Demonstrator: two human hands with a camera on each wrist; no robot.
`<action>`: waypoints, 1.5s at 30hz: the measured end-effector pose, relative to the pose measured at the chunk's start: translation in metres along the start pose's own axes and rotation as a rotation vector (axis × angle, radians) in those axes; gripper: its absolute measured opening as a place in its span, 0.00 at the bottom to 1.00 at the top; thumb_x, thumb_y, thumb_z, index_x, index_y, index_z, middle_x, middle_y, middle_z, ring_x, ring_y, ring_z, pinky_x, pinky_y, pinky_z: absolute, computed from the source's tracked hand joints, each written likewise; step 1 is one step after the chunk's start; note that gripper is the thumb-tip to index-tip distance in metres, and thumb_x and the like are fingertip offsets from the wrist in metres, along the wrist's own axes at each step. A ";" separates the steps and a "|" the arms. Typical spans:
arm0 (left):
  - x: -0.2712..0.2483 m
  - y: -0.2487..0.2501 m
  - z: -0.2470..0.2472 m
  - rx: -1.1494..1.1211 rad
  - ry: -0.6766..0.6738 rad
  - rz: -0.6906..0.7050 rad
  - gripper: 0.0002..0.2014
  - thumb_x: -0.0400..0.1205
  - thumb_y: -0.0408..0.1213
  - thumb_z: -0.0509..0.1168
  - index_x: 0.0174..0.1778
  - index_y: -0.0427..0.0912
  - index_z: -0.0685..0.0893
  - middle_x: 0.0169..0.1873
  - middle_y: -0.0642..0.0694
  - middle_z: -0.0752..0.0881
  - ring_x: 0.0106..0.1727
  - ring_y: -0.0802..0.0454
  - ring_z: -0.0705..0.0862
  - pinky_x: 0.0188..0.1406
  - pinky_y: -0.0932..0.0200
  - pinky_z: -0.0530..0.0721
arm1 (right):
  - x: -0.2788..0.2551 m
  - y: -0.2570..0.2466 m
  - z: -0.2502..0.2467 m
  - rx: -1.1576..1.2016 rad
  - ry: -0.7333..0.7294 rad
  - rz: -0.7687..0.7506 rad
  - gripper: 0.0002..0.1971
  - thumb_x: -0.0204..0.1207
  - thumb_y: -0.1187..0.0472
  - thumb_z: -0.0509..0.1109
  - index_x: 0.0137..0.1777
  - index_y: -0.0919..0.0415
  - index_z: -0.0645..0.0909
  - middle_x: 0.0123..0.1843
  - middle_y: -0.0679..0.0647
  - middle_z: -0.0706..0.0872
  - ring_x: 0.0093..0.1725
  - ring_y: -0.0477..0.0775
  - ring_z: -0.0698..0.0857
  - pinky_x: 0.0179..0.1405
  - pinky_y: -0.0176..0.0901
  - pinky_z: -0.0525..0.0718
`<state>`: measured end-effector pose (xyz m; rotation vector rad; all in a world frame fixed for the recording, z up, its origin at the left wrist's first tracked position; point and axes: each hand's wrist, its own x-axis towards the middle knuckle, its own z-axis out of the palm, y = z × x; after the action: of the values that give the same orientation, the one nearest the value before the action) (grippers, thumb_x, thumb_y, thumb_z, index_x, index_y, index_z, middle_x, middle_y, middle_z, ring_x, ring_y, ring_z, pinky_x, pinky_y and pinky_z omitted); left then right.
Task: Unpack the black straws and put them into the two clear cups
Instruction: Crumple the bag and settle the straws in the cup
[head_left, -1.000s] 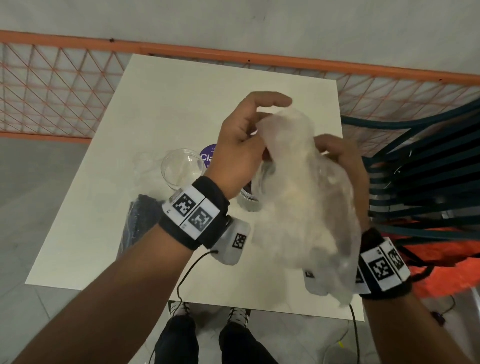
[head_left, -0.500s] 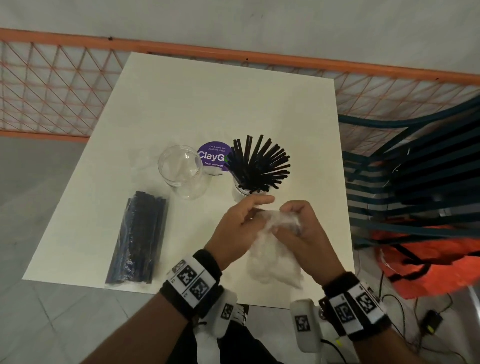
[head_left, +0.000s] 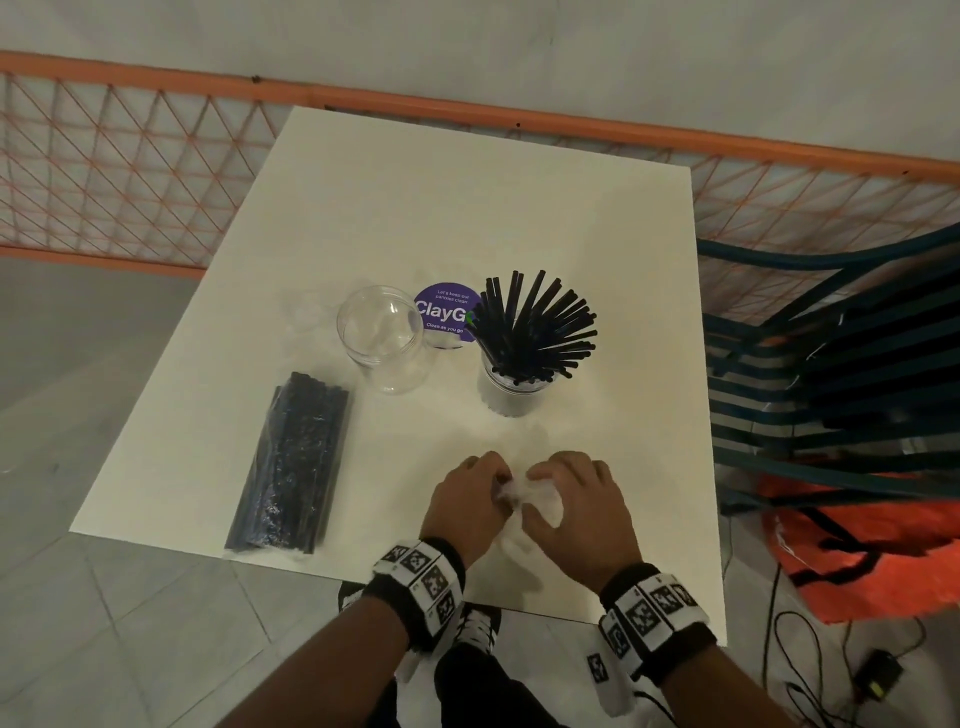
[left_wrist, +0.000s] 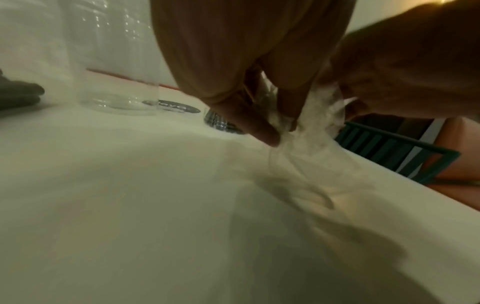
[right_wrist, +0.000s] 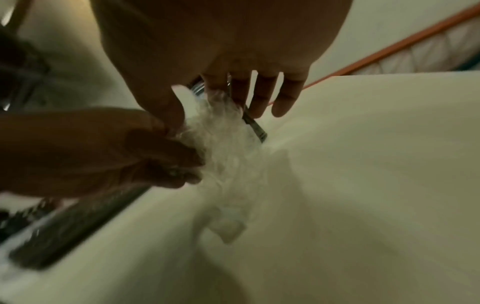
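Loose straws (head_left: 535, 325) fill the right cup (head_left: 511, 392); left cup (head_left: 382, 338) empty; sealed pack (head_left: 291, 462) at 8 o'clock on surface (head_left: 467, 208). Both hands, left (head_left: 467, 506) and right (head_left: 576, 512), crumple the wrapper (head_left: 535, 493). Risk: the wrapper springs open and tips the cup at 12.

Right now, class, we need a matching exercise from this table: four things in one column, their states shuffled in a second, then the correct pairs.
Things
1. left cup
2. right cup
3. straw packet
4. plastic wrapper

States
A. crumpled between both hands
B. empty
C. lying flat, still sealed
D. full of black straws

Pairs: 1-B, 2-D, 3-C, 4-A
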<state>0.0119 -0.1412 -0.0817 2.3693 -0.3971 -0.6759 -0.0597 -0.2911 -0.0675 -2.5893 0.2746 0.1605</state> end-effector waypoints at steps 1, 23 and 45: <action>0.004 -0.001 0.002 0.019 -0.056 0.012 0.12 0.80 0.38 0.69 0.59 0.47 0.80 0.51 0.47 0.83 0.51 0.45 0.85 0.52 0.53 0.83 | 0.000 0.002 0.005 -0.120 -0.034 -0.016 0.19 0.67 0.43 0.68 0.58 0.46 0.80 0.60 0.46 0.79 0.56 0.52 0.77 0.50 0.45 0.81; -0.004 0.007 -0.057 0.092 0.028 0.026 0.32 0.72 0.70 0.68 0.68 0.61 0.73 0.62 0.59 0.80 0.58 0.58 0.85 0.52 0.56 0.86 | 0.043 -0.011 -0.035 -0.092 0.075 0.378 0.36 0.64 0.24 0.63 0.64 0.47 0.73 0.61 0.49 0.84 0.60 0.56 0.80 0.55 0.54 0.80; 0.106 0.090 -0.107 0.066 -0.011 0.302 0.69 0.55 0.90 0.48 0.87 0.46 0.57 0.78 0.40 0.72 0.79 0.40 0.68 0.80 0.36 0.67 | 0.146 -0.017 -0.086 0.383 0.060 -0.021 0.41 0.62 0.39 0.74 0.73 0.56 0.70 0.65 0.48 0.82 0.64 0.52 0.82 0.62 0.49 0.85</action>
<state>0.1488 -0.2018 0.0089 2.3006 -0.7736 -0.5406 0.0912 -0.3452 -0.0098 -2.2177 0.2701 0.0183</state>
